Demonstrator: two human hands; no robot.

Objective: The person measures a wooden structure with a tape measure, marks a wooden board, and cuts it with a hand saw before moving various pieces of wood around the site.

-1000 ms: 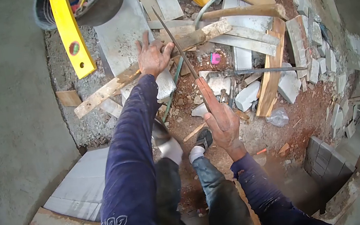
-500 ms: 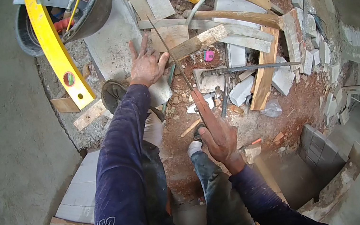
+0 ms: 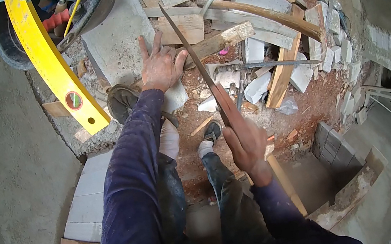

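Observation:
My left hand (image 3: 161,69) bears down on a short wooden board (image 3: 218,43), thumb and nearer fingers on the wood and two fingers stretched past it. The board lies slanted over a grey slab (image 3: 121,43). In my right hand (image 3: 249,149) is the wooden handle of a handsaw (image 3: 196,59). Its long tapering blade appears nearly edge-on and points up and away, crossing the board just right of my left thumb. My left shoe (image 3: 122,103) is beside the board's near end; my other shoe (image 3: 212,130) is on the dirt.
A yellow spirit level (image 3: 46,59) leans over a black tub (image 3: 9,45) of tools. Offcuts, a long wooden handle (image 3: 270,12), a hammer (image 3: 269,63) and broken blocks (image 3: 301,77) clutter the right. A walled pit (image 3: 334,150) lies at lower right.
My right hand and the saw have shifted slightly right, and more of the blade's side shows. The left hand keeps its place on the board. The view has moved a little.

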